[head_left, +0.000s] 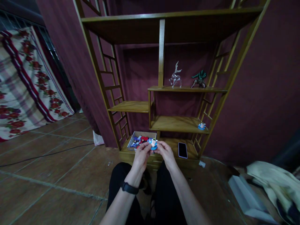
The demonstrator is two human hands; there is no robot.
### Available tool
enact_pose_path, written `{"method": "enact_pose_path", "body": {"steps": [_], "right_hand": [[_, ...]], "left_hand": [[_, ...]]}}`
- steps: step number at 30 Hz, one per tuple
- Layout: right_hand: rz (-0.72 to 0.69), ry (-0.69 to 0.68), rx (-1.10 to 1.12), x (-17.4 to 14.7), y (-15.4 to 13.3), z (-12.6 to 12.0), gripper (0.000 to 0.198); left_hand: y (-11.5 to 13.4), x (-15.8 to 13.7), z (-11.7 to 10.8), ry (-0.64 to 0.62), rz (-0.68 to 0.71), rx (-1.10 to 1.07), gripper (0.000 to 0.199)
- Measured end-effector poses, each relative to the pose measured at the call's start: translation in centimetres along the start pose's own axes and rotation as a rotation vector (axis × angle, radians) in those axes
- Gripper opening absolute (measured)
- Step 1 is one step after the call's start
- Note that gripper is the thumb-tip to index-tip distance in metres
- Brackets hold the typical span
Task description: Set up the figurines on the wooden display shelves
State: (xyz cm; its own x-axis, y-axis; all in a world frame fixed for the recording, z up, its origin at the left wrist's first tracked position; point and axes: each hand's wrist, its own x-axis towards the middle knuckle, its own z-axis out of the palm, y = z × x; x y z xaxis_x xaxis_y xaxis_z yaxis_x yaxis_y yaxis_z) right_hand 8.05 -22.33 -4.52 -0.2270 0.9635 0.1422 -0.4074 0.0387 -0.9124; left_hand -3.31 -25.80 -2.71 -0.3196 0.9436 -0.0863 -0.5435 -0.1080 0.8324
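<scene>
Between my two hands, in front of the lowest shelf, is a small figurine in blue and white with a round blue base. The fingers of my left hand pinch its left side. My right hand grips it from the right. Just behind my left hand, a shallow cardboard box holds several small red, blue and purple pieces. A similar blue and white figurine stands at the right end of the shelf above.
A wooden shelf unit rises in front of me. A phone lies on its bottom board. Higher up stand a clear deer figurine and a green-caped figure. A white box and pale cloth lie at right.
</scene>
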Motion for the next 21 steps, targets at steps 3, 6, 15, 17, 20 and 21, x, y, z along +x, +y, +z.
{"method": "enact_pose_path", "body": {"steps": [3, 6, 15, 17, 20, 21], "right_hand": [[-0.017, 0.008, 0.012, 0.2, -0.8, -0.1, 0.036], [-0.025, 0.003, 0.011, 0.6, -1.4, 0.0, 0.035], [-0.044, -0.007, -0.037, 3.5, -1.3, 0.1, 0.035], [-0.045, 0.006, -0.033, 4.4, -1.2, 0.0, 0.034], [-0.057, 0.05, -0.022, 5.6, -1.2, -0.3, 0.034], [-0.06, 0.067, -0.023, 6.0, -1.3, -0.5, 0.034]], "left_hand": [[0.1, -0.1, 0.6, -0.058, 0.024, 0.027, 0.032], [0.3, 0.2, 1.1, -0.092, 0.063, 0.082, 0.038], [1.1, 2.8, 2.1, -0.115, 0.111, 0.174, 0.031], [1.0, 3.8, 2.2, -0.098, 0.096, 0.146, 0.032], [0.8, 5.4, 2.7, -0.092, 0.07, 0.115, 0.033], [0.7, 5.9, 2.9, -0.098, 0.059, 0.112, 0.034]]}}
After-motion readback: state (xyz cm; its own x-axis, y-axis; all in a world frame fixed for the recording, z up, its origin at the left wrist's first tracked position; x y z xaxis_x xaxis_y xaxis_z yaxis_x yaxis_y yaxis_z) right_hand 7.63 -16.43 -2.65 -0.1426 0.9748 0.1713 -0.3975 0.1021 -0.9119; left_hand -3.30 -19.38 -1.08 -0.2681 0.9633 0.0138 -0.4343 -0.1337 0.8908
